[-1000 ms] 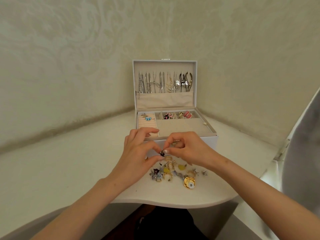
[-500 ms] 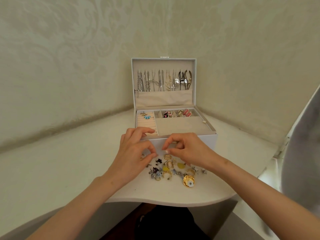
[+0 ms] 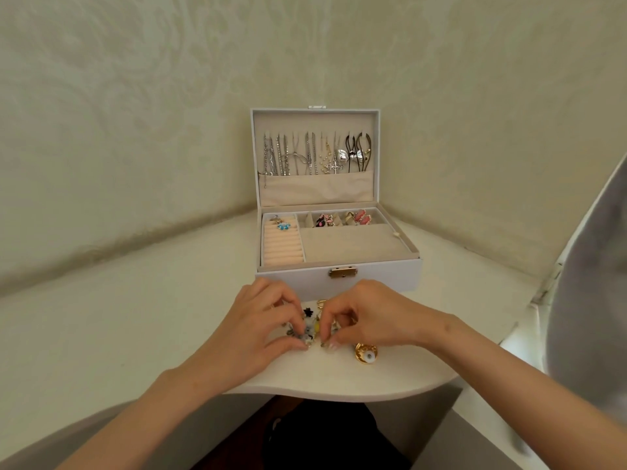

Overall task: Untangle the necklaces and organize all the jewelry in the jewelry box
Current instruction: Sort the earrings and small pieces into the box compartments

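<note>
pinching small, glinting metal trinkets [image 3: 310, 325].

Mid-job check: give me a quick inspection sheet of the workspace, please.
Surface: white table, set into a corner.
Job's things: jewelry box open; necklaces hanging in its lid; blue ring and earrings in the tray; loose jewelry in front of the box, gold piece beside it.
Clutter: nothing seen.
Grips: left hand and right hand both pinch at the loose jewelry.
Cables: nothing seen.
Surroundings: patterned walls; blurred grey shape at right.
</note>
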A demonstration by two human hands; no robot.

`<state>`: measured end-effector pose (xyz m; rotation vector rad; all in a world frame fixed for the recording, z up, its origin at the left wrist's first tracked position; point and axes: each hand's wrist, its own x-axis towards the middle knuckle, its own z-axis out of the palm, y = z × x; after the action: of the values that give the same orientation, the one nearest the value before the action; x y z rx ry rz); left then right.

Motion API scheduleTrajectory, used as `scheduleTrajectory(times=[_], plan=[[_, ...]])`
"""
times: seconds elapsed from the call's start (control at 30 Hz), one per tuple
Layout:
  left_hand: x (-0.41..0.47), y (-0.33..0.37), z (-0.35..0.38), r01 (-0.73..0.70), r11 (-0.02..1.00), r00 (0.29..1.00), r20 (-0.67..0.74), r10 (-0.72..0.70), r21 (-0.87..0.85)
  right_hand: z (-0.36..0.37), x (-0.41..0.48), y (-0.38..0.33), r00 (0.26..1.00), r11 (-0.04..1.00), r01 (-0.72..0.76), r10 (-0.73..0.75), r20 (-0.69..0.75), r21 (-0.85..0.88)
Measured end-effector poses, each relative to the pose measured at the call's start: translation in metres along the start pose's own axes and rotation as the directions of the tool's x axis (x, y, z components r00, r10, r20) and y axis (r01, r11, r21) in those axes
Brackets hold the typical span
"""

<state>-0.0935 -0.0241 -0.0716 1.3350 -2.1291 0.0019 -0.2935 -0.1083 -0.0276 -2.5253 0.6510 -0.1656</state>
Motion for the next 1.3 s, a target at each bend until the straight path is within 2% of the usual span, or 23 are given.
scheduleTrajectory(times=[0.17, 0.33, 0.5, 0.7, 0.93, 1.3], plan=[[0.001, -0.005, -0.004, 0.054, 0.997, 0.998, -0.017, -0.053, 0.053, -0.016, -0.002, 0.000, 0.988, 0.955, -0.021, 0.066, -0.142, 0.296], [0.003, 0.001, -0.003, 0.073, 0.996, 0.997, -0.040, -0.071, 0.047, -0.025, -0.009, 0.006, 0.973, 0.914, 0.026, 0.069, -0.219, 0.404], [0.022, 0.025, 0.007, -0.019, 1.000, 1.000, 0.016, 0.019, 0.008, -0.026, -0.014, 0.014, 0.968, 0.906, 0.005, 0.101, -0.228, 0.424], [0.044, 0.046, 0.022, -0.082, 0.996, 0.993, 0.087, 0.086, -0.040, -0.028, -0.025, 0.026, 0.947, 0.929, -0.075, 0.181, -0.267, 0.362], [0.071, 0.066, 0.036, 0.081, 0.984, 0.972, 0.207, -0.113, 0.159, -0.034, -0.040, 0.032, 0.916, 0.934, -0.117, 0.233, -0.328, 0.336], [0.074, 0.064, 0.029, 0.138, 0.984, 0.957, 0.239, -0.162, 0.112, -0.033, -0.042, 0.032, 0.918, 0.924, -0.052, 0.194, -0.347, 0.380]])
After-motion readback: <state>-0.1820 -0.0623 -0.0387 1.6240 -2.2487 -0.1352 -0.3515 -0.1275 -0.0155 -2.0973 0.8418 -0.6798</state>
